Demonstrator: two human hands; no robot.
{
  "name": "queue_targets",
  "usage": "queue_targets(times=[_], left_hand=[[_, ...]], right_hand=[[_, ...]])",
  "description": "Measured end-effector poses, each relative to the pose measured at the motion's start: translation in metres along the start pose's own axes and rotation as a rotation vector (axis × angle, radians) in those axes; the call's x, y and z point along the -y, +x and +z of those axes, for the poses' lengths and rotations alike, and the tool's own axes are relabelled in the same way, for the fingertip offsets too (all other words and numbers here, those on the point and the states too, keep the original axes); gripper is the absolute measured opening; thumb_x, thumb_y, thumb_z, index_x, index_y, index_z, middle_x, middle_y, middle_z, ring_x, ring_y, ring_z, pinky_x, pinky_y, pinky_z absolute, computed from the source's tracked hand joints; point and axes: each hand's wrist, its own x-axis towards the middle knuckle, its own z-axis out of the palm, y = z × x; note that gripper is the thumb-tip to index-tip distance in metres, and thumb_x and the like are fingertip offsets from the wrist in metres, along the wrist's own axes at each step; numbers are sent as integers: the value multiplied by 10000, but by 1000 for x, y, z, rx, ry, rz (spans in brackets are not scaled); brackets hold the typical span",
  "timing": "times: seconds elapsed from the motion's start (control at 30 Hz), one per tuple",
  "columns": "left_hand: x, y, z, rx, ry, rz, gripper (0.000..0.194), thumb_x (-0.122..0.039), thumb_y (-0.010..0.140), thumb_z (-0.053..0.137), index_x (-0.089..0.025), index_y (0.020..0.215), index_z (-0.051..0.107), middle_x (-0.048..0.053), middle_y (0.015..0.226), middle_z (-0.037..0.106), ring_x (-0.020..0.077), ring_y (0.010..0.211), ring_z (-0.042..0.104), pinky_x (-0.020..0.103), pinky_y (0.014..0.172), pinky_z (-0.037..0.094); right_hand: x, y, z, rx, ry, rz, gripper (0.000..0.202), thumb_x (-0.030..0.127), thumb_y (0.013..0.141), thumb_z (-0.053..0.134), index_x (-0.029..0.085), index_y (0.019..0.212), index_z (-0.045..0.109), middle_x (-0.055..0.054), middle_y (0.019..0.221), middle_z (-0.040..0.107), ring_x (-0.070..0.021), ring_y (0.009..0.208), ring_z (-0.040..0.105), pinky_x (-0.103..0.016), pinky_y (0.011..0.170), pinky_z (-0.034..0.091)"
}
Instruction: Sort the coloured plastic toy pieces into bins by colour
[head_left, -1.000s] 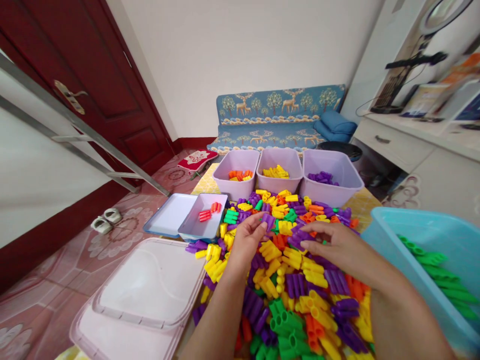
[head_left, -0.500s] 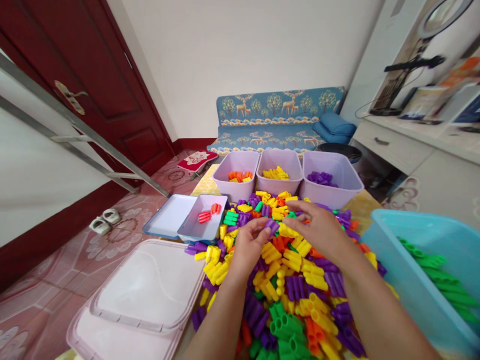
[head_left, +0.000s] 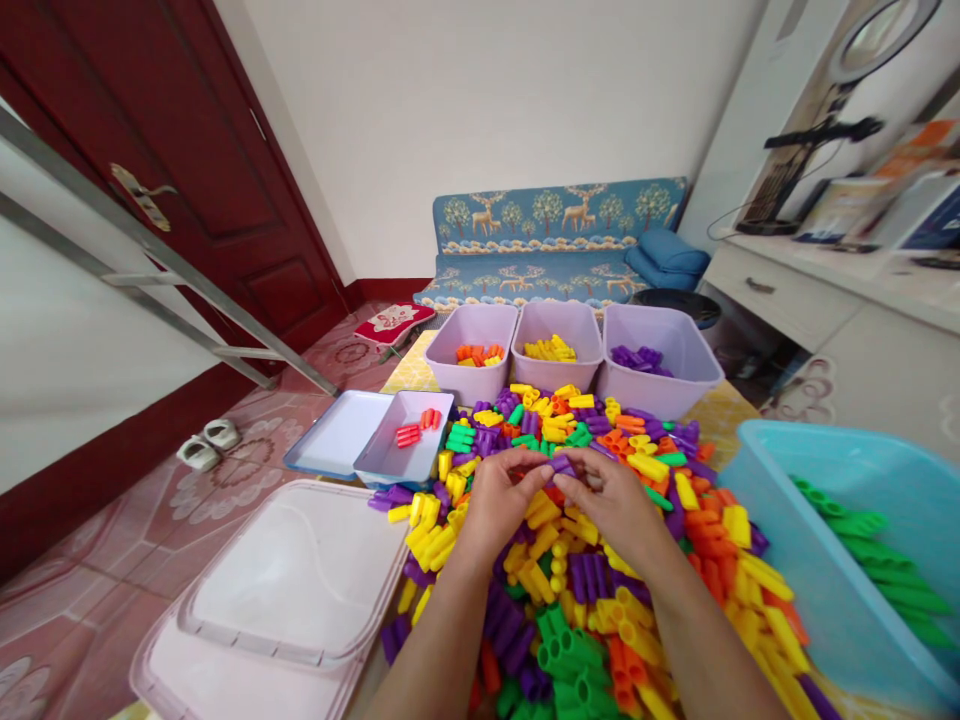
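Above a heap of plastic tube pieces (head_left: 600,577) in yellow, purple, orange and green, my two hands meet. My left hand (head_left: 504,497) is closed on a purple plastic tube piece (head_left: 561,465), pinched between thumb and fingers. From the other side my right hand (head_left: 611,497) grips the same purple piece, its thumb and fingertips pressed to it. The fingers cover part of the piece.
Three lilac bins (head_left: 480,378) at the back hold orange, yellow and purple pieces. A small white box (head_left: 382,470) with red pieces lies left, near a pale lid (head_left: 300,570). At right a blue tub (head_left: 810,540) contains green pieces.
My right hand has moved left and down, from apart with spread fingers to gripping the purple tube piece. My left hand still holds the piece, now slightly further right.
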Motion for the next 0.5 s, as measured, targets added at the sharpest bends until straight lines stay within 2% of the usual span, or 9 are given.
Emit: queue_targets(times=[0.07, 0.13, 0.17, 0.23, 0.33, 0.43, 0.5], left_hand=[[-2, 1, -5, -149, 354, 50, 229, -236, 854, 547, -179, 1006, 708, 116, 1122, 664, 265, 1094, 587, 425, 972, 448], [-1, 2, -11, -290, 695, 28, 347, -178, 834, 534, -204, 1160, 650, 136, 1350, 519, 336, 1315, 394, 526, 1080, 311], [0, 3, -14, -323, 823, -12, 432, -162, 816, 540, -208, 1241, 597, 147, 1420, 445, 367, 1369, 302, 565, 1095, 261], [4, 6, -18, -316, 982, -94, 563, -156, 790, 552, -189, 1349, 493, 174, 1464, 379, 403, 1403, 206, 598, 1096, 226], [10, 9, -20, -248, 1089, -146, 585, -174, 808, 526, -161, 1386, 440, 189, 1436, 416, 402, 1404, 210, 602, 1100, 212], [13, 9, -19, -189, 1127, -143, 507, -129, 827, 473, -148, 1333, 500, 177, 1317, 529, 366, 1374, 299, 594, 1118, 173], [14, 8, -20, -143, 1109, -125, 498, -77, 814, 458, -150, 1301, 531, 162, 1220, 583, 323, 1301, 417, 546, 1122, 214]], right_hand=[[-2, 1, -1, -15, -30, -1, 319, 358, 775, 607, 179, 1038, 629, -50, 900, 682, -206, 819, 647, -327, 713, 531], [-2, 1, -3, -23, -74, 4, 323, 346, 767, 612, 178, 1042, 637, -53, 910, 685, -205, 813, 644, -334, 723, 528], [-2, 1, -3, -23, -91, 6, 328, 347, 767, 610, 176, 1047, 638, -56, 914, 686, -206, 812, 644, -340, 731, 527], [-2, 1, -4, -22, -106, 11, 343, 348, 768, 604, 170, 1060, 637, -64, 929, 690, -212, 823, 645, -353, 752, 524], [-2, 0, -5, -17, -102, 23, 350, 343, 766, 598, 163, 1064, 635, -75, 955, 693, -222, 857, 650, -365, 783, 520], [-4, 0, -6, -23, -100, 28, 355, 345, 761, 597, 163, 1064, 634, -79, 963, 697, -227, 871, 654, -369, 789, 520], [-5, 0, -7, -23, -102, 23, 360, 348, 762, 598, 168, 1071, 632, -77, 970, 700, -229, 879, 656, -366, 786, 522]])
